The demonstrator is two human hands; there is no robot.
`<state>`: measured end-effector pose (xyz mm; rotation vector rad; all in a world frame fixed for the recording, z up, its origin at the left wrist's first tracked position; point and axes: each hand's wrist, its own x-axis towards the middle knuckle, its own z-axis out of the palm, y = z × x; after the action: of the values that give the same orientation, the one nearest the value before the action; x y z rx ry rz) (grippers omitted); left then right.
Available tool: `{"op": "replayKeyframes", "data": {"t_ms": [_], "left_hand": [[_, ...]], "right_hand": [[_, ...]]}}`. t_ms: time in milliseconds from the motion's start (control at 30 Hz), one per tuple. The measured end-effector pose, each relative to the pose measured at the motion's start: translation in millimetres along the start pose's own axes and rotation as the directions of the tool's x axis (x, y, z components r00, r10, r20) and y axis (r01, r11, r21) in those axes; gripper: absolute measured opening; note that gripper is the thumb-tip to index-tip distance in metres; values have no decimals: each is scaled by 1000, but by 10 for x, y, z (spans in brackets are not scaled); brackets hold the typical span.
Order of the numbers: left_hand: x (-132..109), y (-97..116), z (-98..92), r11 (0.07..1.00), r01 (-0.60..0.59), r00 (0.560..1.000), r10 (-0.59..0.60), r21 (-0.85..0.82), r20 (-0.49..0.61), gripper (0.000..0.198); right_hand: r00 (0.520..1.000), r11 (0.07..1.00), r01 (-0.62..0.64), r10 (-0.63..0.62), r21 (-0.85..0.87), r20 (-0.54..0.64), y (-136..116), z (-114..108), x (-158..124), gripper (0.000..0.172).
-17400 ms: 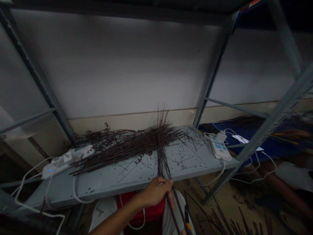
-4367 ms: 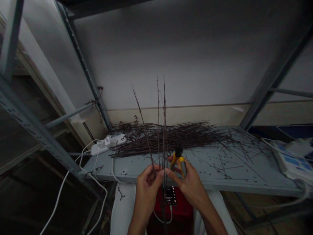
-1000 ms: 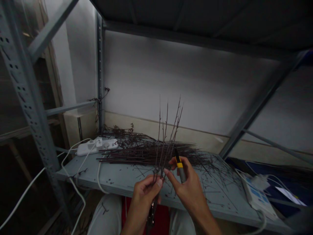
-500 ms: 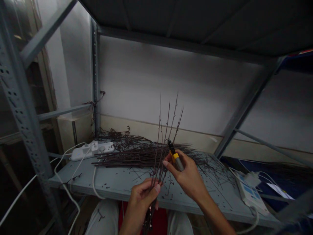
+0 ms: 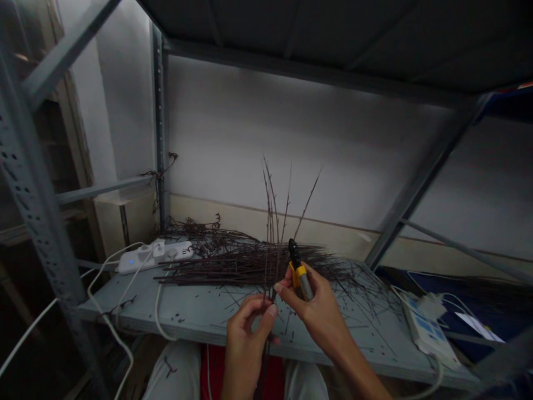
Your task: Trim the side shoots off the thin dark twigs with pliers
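My left hand (image 5: 246, 332) is closed round a small bunch of thin dark twigs (image 5: 275, 222) that stands upright in front of me, tips fanning out against the wall. My right hand (image 5: 317, 308) is closed on yellow-handled cutters (image 5: 298, 269), black nose pointing up, and its thumb and forefinger touch the twigs just above my left hand. Behind both hands a pile of similar twigs (image 5: 250, 260) lies lengthwise on the grey shelf (image 5: 200, 314).
A white power strip (image 5: 155, 255) with a blue light and white cables (image 5: 120, 289) lies on the shelf's left end. A white and blue device (image 5: 425, 329) with cables sits at the right. Grey rack posts (image 5: 37, 183) frame both sides. Short twig offcuts litter the shelf.
My hands have come closer together; my right hand with the cutters dropped slightly and now pinches the twigs. The twig tips spread wider. The view barely shifted.
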<state>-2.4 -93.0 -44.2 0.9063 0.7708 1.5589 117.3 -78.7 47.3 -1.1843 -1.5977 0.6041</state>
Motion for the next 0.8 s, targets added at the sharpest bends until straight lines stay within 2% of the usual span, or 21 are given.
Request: {"op": "replayKeyframes", "data": {"t_ms": [67, 133, 267, 400, 600, 700, 800], "left_hand": [[4, 1, 14, 995, -94, 994, 94, 20, -53, 31], [2, -7, 15, 994, -112, 991, 113, 12, -73, 29], [-8, -36, -6, 996, -37, 996, 31, -78, -80, 30], [16, -44, -51, 998, -37, 996, 32, -59, -81, 31], [19, 0, -63, 996, 37, 997, -43, -85, -67, 34], [-10, 34, -55, 984, 119, 988, -132, -134, -85, 37], [-28, 52, -65, 964, 181, 974, -204, -196, -100, 39]], "right_hand": [[1000, 1000, -6, 6, 0, -2, 10, 12, -9, 19], [1000, 1000, -13, 13, 10, -2, 22, 22, -12, 19], [1000, 999, -24, 25, 39, -11, 47, 58, -15, 19], [999, 998, -39, 39, 56, -9, 79, 108, -31, 19], [999, 997, -52, 52, 64, 4, 110, 153, -55, 22], [999, 1000, -27, 27, 7, 45, 125, 145, -70, 22], [993, 991, 41, -26, -129, 114, 195, 81, -93, 21]]}}
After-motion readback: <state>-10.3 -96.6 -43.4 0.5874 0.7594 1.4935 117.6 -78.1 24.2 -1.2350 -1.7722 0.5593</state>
